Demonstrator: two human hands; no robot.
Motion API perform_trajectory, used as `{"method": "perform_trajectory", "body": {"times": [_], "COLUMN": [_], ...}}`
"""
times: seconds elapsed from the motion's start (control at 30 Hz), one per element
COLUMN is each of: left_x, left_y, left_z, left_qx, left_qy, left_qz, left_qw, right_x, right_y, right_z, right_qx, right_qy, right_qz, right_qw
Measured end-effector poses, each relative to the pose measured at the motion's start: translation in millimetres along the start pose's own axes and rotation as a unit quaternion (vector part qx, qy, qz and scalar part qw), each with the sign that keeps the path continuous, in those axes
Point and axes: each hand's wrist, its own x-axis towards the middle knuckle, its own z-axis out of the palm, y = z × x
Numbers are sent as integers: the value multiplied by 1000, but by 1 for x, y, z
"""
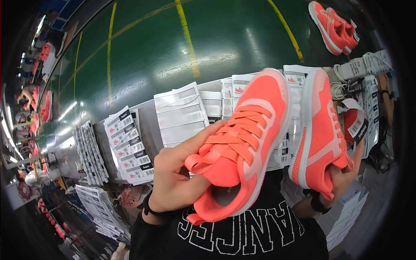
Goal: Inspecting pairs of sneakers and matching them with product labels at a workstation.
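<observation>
Over the edge of the bench I hold a pair of coral sneakers. My left hand [177, 177] grips the left sneaker [262, 97] at its tongue and collar, thumb inside the opening. Its toe points up and away, the orange laces facing up. On the right, my right hand [345, 180] is closed on the heel end of the other sneaker [318, 143], fingers partly hidden behind and inside it. That one is tilted on its side, showing its white sole edge. A white and black barcode tag [357, 125] hangs beside it, near my raised finger.
Sheets of printed labels [130, 145] and white papers [180, 115] lie along the metal ledge. Beyond runs a green surface [151, 52] with yellow lines. Another coral pair [334, 28] stands far right, near coiled white cable [340, 90]. More shoes [45, 106] and people are at far left.
</observation>
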Motion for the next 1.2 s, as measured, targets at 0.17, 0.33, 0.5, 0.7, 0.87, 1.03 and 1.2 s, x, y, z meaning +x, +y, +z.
{"method": "perform_trajectory", "body": {"times": [0.17,0.33,0.5,0.7,0.87,1.03,1.2], "left_x": [1,8,24,53,53,61,59], "left_y": [4,5,7,4,1,-2,-7], "left_z": [-8,-7,11,44,74,74,67], "left_qx": [-9,-54,-132,-202,-250,-305,-364], "left_qy": [-77,-78,-85,-98,-78,-43,1], "left_qz": [-24,-33,-17,18,17,-10,-40], "left_qw": [997,995,987,974,965,951,931], "right_x": [1,7,22,39,8,11,-9], "right_y": [13,1,8,11,45,20,38], "right_z": [-18,-11,-11,-32,-79,-13,-25], "right_qx": [100,79,108,191,282,360,426], "right_qy": [3,36,-42,-5,-22,-56,-97], "right_qz": [8,35,19,27,66,126,188], "right_qw": [995,996,993,981,957,923,879]}}
